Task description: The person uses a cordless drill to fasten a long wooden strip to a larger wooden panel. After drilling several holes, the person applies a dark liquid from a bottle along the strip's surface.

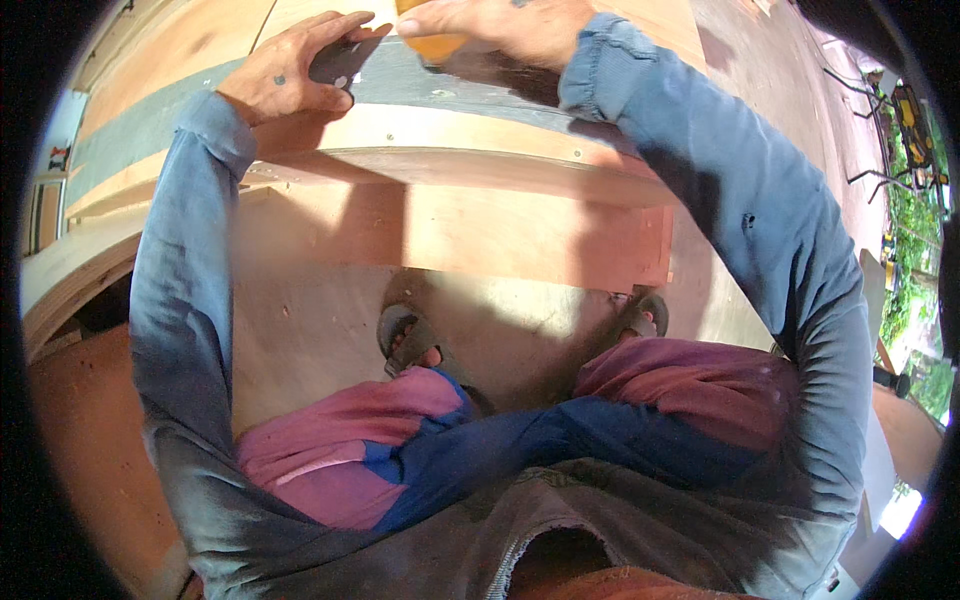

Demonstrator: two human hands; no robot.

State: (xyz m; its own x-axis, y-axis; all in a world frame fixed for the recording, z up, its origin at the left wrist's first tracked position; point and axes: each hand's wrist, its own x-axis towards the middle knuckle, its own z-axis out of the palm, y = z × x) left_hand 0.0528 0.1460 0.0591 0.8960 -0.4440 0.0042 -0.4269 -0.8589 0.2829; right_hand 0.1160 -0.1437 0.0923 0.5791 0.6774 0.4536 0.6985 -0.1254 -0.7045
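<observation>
My left hand (292,75) rests at the far left on a dark grey strip (430,88) that runs along a light wooden panel. Its fingers and thumb are spread apart, with a small pale round spot (341,82) between them. At the top edge of the picture, my right hand (510,32) is closed over an orange-yellow thing (437,46), probably a tool. Only a part of that thing shows, below the fingers, so its kind cannot be made out. The hand is partly cut off by the picture's edge.
The wooden piece's front board (500,225) stands between me and the panel top, with screw heads along its edge. My sandalled feet (408,338) are on the pale floor before it. A curved wooden edge (90,270) is at left. Yellow-and-black tools (912,125) lie far right.
</observation>
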